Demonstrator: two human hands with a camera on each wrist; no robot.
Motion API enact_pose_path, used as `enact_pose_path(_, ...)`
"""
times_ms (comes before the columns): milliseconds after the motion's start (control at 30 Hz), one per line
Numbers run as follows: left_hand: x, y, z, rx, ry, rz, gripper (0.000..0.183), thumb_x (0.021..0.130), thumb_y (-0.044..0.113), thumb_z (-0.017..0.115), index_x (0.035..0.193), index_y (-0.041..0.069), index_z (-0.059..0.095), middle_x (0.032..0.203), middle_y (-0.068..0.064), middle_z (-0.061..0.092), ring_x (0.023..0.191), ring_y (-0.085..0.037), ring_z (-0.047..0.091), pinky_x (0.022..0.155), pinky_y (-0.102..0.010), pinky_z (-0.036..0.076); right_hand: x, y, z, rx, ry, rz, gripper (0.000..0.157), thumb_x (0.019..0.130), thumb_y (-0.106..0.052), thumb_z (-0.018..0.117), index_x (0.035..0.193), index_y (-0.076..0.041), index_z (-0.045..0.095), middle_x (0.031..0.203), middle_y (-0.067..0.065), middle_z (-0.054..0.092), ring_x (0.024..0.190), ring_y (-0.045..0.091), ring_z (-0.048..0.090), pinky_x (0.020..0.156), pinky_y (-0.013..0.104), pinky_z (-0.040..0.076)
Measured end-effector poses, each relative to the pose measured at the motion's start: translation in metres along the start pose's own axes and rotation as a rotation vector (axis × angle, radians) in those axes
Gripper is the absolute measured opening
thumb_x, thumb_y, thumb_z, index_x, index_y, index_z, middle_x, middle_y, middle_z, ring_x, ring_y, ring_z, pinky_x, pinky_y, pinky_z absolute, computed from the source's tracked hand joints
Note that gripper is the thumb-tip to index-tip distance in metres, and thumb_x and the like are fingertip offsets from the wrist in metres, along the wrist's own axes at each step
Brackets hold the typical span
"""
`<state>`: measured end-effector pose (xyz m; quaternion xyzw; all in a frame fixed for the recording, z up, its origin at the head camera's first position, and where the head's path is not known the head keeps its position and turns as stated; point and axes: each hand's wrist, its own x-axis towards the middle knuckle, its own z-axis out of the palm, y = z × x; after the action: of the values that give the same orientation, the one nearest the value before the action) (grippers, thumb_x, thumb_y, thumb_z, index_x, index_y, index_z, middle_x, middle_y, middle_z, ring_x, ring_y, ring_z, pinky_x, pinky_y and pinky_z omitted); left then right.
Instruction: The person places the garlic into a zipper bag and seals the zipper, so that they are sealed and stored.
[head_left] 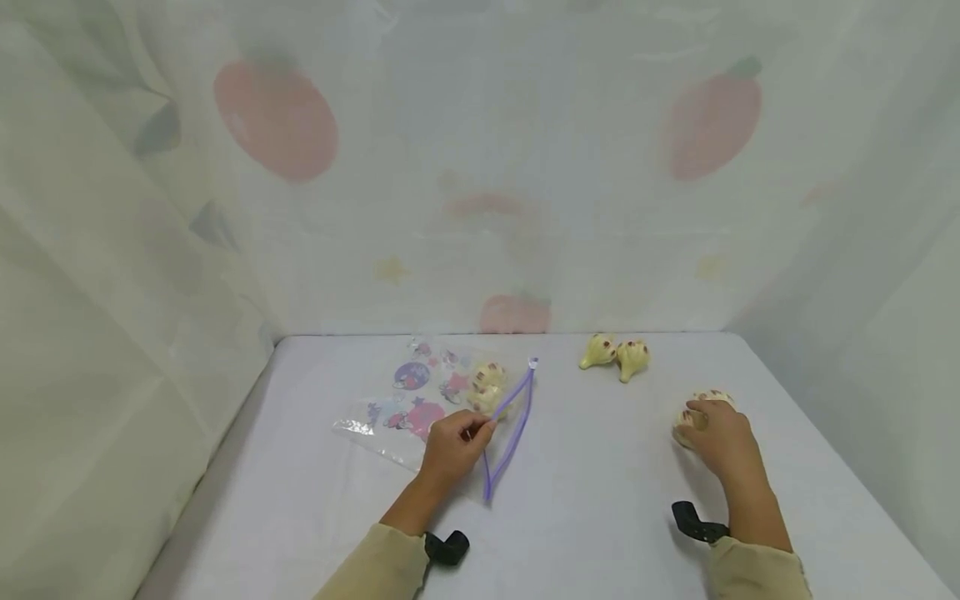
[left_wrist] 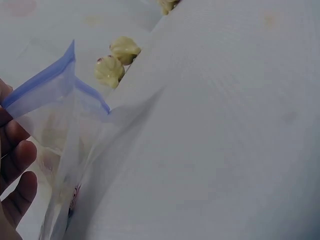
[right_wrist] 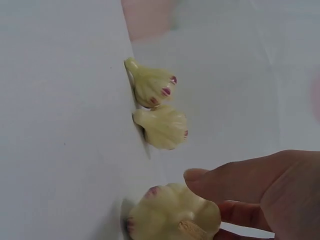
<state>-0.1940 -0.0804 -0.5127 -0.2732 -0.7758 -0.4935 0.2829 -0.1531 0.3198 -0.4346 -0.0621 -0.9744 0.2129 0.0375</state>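
Note:
My left hand [head_left: 453,448] pinches the purple zip edge of a clear printed zip-top bag [head_left: 411,417], which lies on the table with its mouth parted toward the right. Pale garlic bulbs [head_left: 487,385] show through the plastic near the mouth. In the left wrist view the purple strip [left_wrist: 47,77] stands up from the fingers. At the right, my right hand [head_left: 726,446] holds a garlic bulb [right_wrist: 172,212], thumb on its near side and fingers behind it. The fingers partly hide the pale, purple-marked garlic there in the head view.
Two more garlic bulbs, one [head_left: 597,351] beside the other [head_left: 633,359], lie at the back of the white table [head_left: 585,500]. A printed curtain [head_left: 480,167] hangs behind the table and along both sides. Dark wrist mounts [head_left: 447,548] sit at both sleeves.

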Motion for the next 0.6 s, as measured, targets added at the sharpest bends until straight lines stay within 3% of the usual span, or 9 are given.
enact_pose_path(267, 0.0, -0.001, 0.0, 0.002, -0.006, 0.011, 0.008, 0.087, 0.012, 0.073, 0.083, 0.005, 0.074, 0.068, 0.002, 0.065, 0.059, -0.005, 0.054, 0.054, -0.014, 0.047, -0.001, 0.003, 0.007, 0.025, 0.002, 0.014, 0.06, 0.081, -0.02, 0.073, 0.13, 0.009, 0.053, 0.132, 0.04, 0.042, 0.116, 0.063, 0.041, 0.091, 0.069, 0.04)
enact_pose_path(433, 0.001, 0.001, -0.001, 0.016, 0.0, 0.006, 0.004, 0.083, 0.005, 0.075, 0.082, 0.009, 0.073, 0.067, 0.003, 0.064, 0.06, -0.004, 0.054, 0.053, -0.015, 0.047, 0.001, 0.001, 0.015, 0.019, -0.015, 0.032, 0.061, 0.08, -0.021, 0.075, 0.131, 0.006, 0.054, 0.132, 0.039, 0.041, 0.117, 0.062, 0.039, 0.089, 0.069, 0.041)
enact_pose_path(600, 0.002, 0.003, -0.002, 0.018, -0.001, 0.0, 0.003, 0.085, 0.009, 0.074, 0.082, 0.009, 0.073, 0.067, 0.003, 0.064, 0.06, -0.003, 0.054, 0.053, -0.015, 0.047, 0.001, -0.001, 0.021, 0.018, -0.028, 0.044, 0.061, 0.081, -0.023, 0.074, 0.133, 0.002, 0.054, 0.133, 0.036, 0.044, 0.117, 0.061, 0.04, 0.087, 0.069, 0.041)
